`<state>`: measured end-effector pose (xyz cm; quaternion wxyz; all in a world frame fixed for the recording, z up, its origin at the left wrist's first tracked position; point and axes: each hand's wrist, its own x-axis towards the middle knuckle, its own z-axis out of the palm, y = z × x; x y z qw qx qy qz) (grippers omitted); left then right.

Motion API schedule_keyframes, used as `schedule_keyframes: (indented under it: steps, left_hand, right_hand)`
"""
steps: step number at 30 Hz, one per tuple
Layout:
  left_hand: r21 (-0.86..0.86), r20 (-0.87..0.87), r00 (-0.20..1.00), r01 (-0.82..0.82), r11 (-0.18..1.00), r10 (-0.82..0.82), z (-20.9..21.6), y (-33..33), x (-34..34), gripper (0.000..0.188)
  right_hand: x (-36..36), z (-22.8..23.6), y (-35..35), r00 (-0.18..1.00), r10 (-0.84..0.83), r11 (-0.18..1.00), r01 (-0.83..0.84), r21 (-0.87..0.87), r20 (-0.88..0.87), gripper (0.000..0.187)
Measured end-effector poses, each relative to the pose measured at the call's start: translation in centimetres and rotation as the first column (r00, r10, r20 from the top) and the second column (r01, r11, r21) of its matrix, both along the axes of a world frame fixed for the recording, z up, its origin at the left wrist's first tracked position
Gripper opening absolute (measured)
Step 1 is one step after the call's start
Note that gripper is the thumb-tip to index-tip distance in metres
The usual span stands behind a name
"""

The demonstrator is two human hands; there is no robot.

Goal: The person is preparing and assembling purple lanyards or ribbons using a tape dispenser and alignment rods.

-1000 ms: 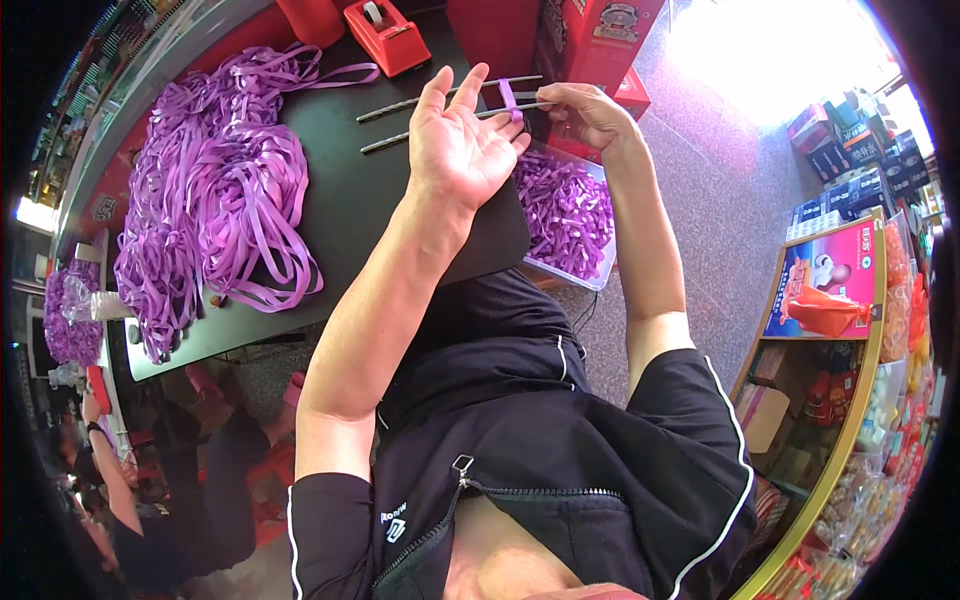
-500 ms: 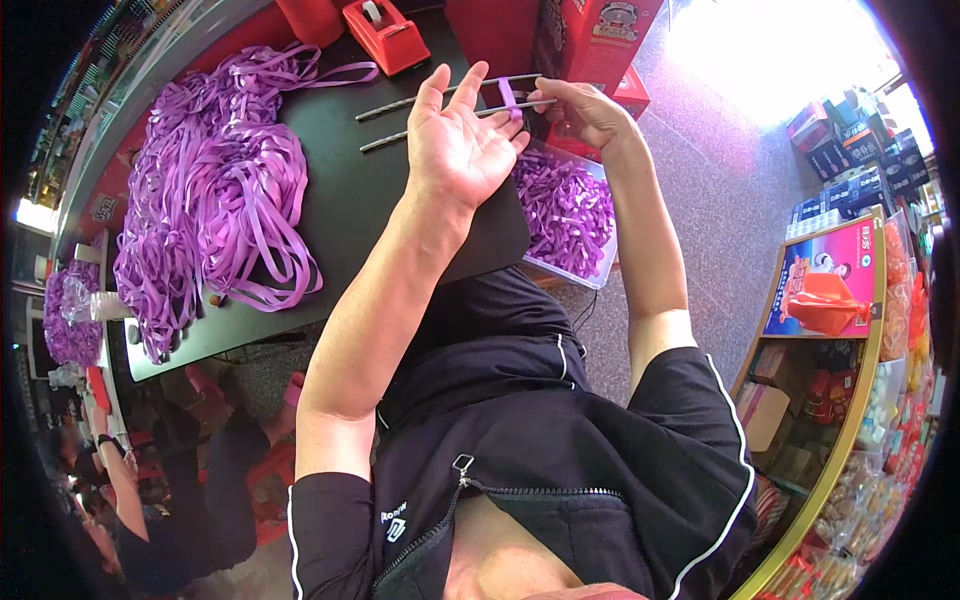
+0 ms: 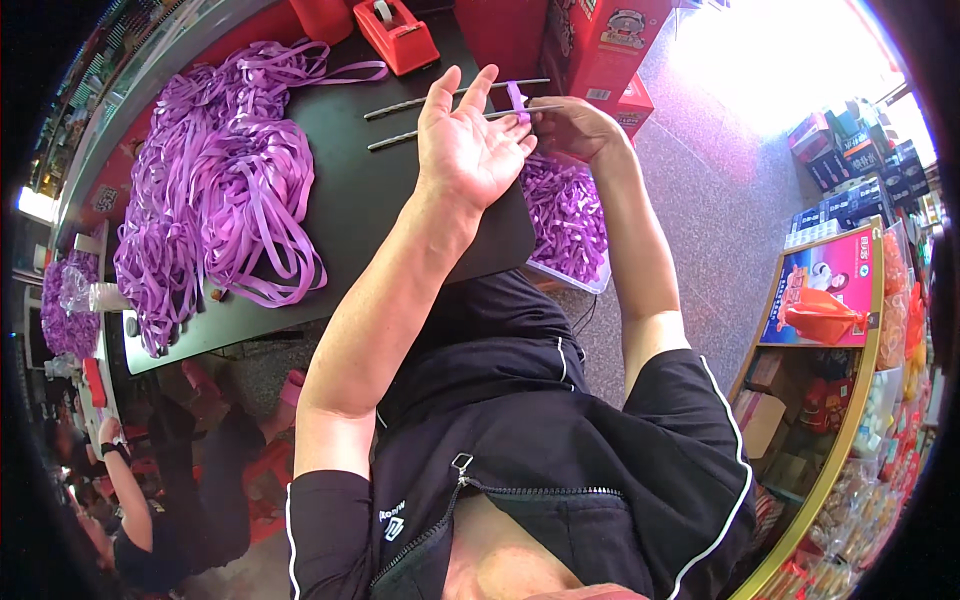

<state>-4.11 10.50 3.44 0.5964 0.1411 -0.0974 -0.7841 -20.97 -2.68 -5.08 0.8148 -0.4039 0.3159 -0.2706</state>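
Observation:
Two thin metal rods [image 3: 395,141] run side by side above the dark table, partly hidden by my left hand. A short purple ribbon [image 3: 516,97] loops round both near their right ends. My left hand [image 3: 468,155] is palm up across the rods, two fingers stretched apart and the others bent toward the ribbon. At the rods' right ends, my right hand [image 3: 575,128] has its fingers bent and closed at the ribbon; the fingertips are partly hidden. Below it, a clear plastic bin [image 3: 572,278] holds many small purple ribbon pieces [image 3: 565,215].
A large heap of purple ribbon [image 3: 225,190] covers the left of the black table [image 3: 370,215]. A red tape dispenser [image 3: 397,38] stands at the back, with red boxes [image 3: 610,45] beyond the right hand. A glass-fronted cabinet [image 3: 810,400] stands right; another person's arm [image 3: 128,490] shows lower left.
My right hand has shifted from the rod tips inward to the ribbon, its fingers curling more. My left hand keeps nearly the same pose. The view has shifted slightly.

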Motion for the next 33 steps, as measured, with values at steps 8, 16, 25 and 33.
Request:
schedule_keyframes:
  steps: [8, 16, 25, 33]
  left_hand:
    - [-0.009, -0.006, 1.0, -0.011, 1.0, 0.011, -0.1, 0.0, 0.1, 0.066]
    - [-0.026, -0.016, 1.0, -0.014, 1.0, 0.014, -0.2, 0.0, 0.0, 0.067]
    - [-0.005, 0.014, 1.0, -0.027, 1.0, 0.027, 0.0, 0.1, 0.0, 0.072]
    - [0.035, -0.043, 0.998, -0.053, 0.998, 0.055, 0.2, 0.3, 0.1, 0.078]
  right_hand:
    - [4.3, -2.5, 0.8, 0.884, 0.154, 0.968, -0.224, 0.11, 0.441, 0.019]
    - [5.1, -3.6, 0.8, 0.742, 0.113, 0.945, -0.285, 0.159, 0.661, 0.012]
    - [-0.5, -1.4, 2.7, 0.778, -0.623, 0.605, 0.415, -0.679, -0.08, 0.026]
    - [4.2, 9.9, 7.2, 0.436, -0.777, 0.327, -0.335, -0.883, -0.453, 0.035]
